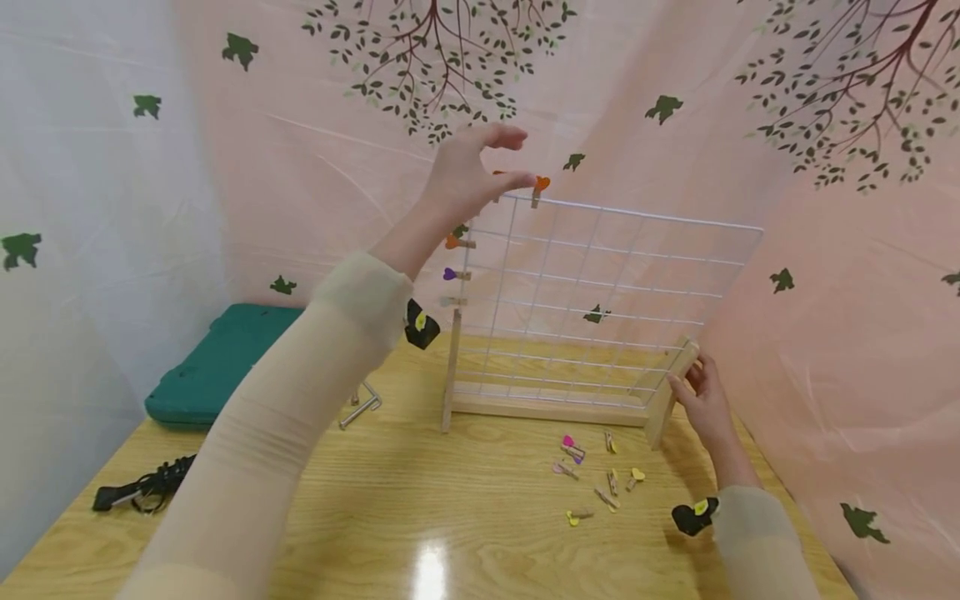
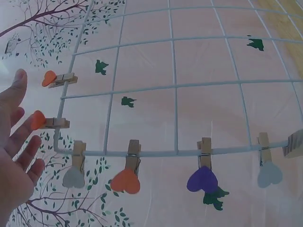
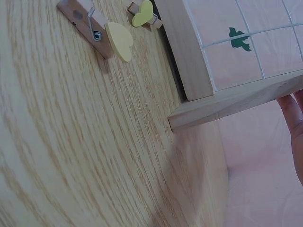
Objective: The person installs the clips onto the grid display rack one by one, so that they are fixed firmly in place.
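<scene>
A white wire grid (image 1: 652, 217) stands in a wooden stand (image 1: 555, 411). At its top left corner my left hand (image 1: 461, 171) is raised, thumb and fingers spread apart. The thumb tip is by an orange heart clothespin (image 1: 542, 185) on the top wire; whether it touches is unclear. Another orange heart clothespin (image 2: 49, 78) sits on the same wire. Down the left side wire hang clothespins with grey, orange (image 2: 125, 180), purple (image 2: 202, 178) and grey hearts. My right hand (image 1: 705, 404) grips the stand's right upright (image 1: 670, 387), thumb in front and fingers behind.
Several loose heart clothespins, yellow (image 1: 637, 475), pink (image 1: 568, 442) and purple, lie before the stand. A green case (image 1: 225, 358), black cable (image 1: 161, 482) and metal piece (image 1: 362, 410) lie left. A printed pink curtain (image 1: 300, 167) hangs close behind and beside the table.
</scene>
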Motion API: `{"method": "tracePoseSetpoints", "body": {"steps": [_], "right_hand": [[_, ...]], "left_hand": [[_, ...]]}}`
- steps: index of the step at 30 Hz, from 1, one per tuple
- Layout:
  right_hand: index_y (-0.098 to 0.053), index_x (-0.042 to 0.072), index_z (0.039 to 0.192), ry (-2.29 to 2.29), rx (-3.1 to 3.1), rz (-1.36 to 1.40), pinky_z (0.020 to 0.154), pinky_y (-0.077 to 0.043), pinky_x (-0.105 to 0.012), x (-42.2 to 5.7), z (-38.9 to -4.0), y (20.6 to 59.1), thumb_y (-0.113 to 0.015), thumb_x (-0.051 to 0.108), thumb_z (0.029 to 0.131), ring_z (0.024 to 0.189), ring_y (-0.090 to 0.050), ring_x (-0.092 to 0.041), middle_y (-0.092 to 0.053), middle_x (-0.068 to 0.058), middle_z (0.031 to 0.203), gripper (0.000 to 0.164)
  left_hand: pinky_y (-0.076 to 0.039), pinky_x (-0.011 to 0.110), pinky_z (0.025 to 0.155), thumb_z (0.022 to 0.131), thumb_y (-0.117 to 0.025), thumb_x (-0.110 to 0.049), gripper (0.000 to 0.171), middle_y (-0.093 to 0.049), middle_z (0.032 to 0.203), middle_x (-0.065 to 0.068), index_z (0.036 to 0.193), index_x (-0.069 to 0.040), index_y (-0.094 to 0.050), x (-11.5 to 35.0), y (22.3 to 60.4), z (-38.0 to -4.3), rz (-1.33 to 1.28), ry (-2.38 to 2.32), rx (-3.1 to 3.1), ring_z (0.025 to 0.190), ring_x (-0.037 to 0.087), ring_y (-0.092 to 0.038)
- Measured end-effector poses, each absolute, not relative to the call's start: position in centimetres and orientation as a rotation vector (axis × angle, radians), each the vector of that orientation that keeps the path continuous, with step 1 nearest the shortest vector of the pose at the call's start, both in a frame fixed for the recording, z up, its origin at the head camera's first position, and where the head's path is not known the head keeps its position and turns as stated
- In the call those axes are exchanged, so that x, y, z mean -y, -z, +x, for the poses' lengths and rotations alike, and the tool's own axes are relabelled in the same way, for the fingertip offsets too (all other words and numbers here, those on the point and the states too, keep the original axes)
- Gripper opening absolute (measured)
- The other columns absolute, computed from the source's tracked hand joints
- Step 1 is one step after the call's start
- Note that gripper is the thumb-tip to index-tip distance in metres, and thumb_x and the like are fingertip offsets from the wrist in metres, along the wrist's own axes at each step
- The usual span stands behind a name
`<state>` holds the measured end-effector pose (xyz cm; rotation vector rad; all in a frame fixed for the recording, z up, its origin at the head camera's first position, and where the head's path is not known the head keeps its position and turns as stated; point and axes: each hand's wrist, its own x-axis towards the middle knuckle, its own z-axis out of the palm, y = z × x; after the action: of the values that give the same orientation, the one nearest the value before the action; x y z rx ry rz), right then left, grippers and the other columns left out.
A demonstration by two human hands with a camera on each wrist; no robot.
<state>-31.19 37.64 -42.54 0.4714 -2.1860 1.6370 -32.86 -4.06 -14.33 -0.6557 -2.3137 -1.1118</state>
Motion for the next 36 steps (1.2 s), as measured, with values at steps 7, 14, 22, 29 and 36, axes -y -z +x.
{"method": "tracePoseSetpoints", "body": {"steps": [7,14,22,29,36], "right_hand": [[-0.026,0.015,0.137,-1.656,2.157,0.495,0.069,-0.049,-0.015,-37.5,-31.1,42.2,-0.05,-0.002,0.088,0.102,-0.05,-0.002,-0.05,-0.003,0.119,0.056],[-0.028,0.015,0.136,-1.662,2.147,0.494,0.07,-0.049,-0.016,-37.4,-31.3,42.2,-0.05,0.0,0.088,0.102,-0.051,-0.003,-0.051,-0.002,0.119,0.055],[-0.029,0.014,0.136,-1.705,2.106,0.501,0.069,-0.049,-0.015,-37.5,-31.2,42.5,-0.049,-0.001,0.088,0.101,-0.051,-0.004,-0.051,0.002,0.115,0.054],[-0.027,0.011,0.136,-1.712,2.102,0.485,0.069,-0.049,-0.016,-37.3,-31.0,42.5,-0.05,-0.003,0.088,0.102,-0.05,-0.005,-0.051,0.0,0.116,0.055],[-0.026,0.01,0.136,-1.695,2.112,0.478,0.069,-0.049,-0.015,-37.1,-31.2,42.4,-0.05,-0.002,0.088,0.102,-0.05,-0.005,-0.049,-0.002,0.118,0.055]], "left_hand": [[-0.026,0.022,0.1,0.067,-0.072,-0.046,0.073,-0.05,0.127,-0.012,0.13,-0.028,-0.042,7.8,16.8,-31.9,-0.543,1.188,2.263,0.118,0.003,-0.038],[-0.03,0.031,0.101,0.065,-0.072,-0.05,0.082,-0.045,0.132,-0.006,0.134,-0.025,-0.036,10.5,22.8,-31.3,-0.505,1.293,2.325,0.121,0.012,-0.038],[-0.032,0.04,0.099,0.069,-0.073,-0.041,0.08,-0.045,0.132,0.0,0.136,-0.022,-0.033,10.9,32.1,-31.4,-0.47,1.456,2.395,0.121,0.02,-0.039],[-0.033,0.043,0.098,0.072,-0.073,-0.033,0.081,-0.042,0.133,0.003,0.138,-0.018,-0.03,9.9,38.1,-31.9,-0.529,1.552,2.488,0.122,0.024,-0.038],[-0.034,0.045,0.098,0.074,-0.071,-0.034,0.077,-0.044,0.132,0.009,0.137,-0.016,-0.031,9.1,41.0,-32.9,-0.603,1.635,2.52,0.121,0.026,-0.041]]}}
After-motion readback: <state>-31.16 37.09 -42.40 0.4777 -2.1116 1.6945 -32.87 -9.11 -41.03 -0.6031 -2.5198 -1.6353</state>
